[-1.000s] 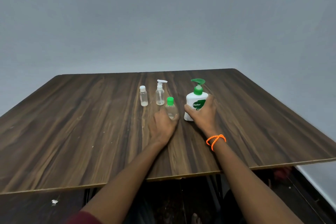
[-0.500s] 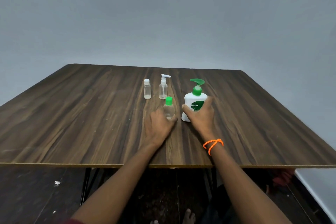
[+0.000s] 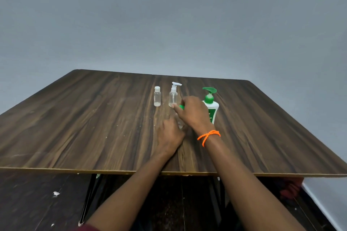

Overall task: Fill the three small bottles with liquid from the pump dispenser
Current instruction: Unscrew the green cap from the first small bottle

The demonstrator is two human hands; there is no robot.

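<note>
1. Partly hidden, the small clear bottle with the green cap (image 3: 180, 116) shows only a sliver of cap and body between the two hands.
2. Right hand (image 3: 193, 112): fingers curled over that cap, gripping it; left hand (image 3: 170, 135): fingers wrapped around the bottle's base on the dark wood-grain bench (image 3: 93, 127).
3. Behind the right hand, the white pump dispenser with green pump head (image 3: 211, 103) has its label largely covered.
4. Count: three small bottles, including the clear white-capped bottle (image 3: 157, 98) and the clear bottle with white pump top (image 3: 173, 95); one dispenser.

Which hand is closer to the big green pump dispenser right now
Right. The right hand is just in front of the pump dispenser, over the green-capped bottle's cap. The left hand sits farther off, holding that bottle's base.
</note>
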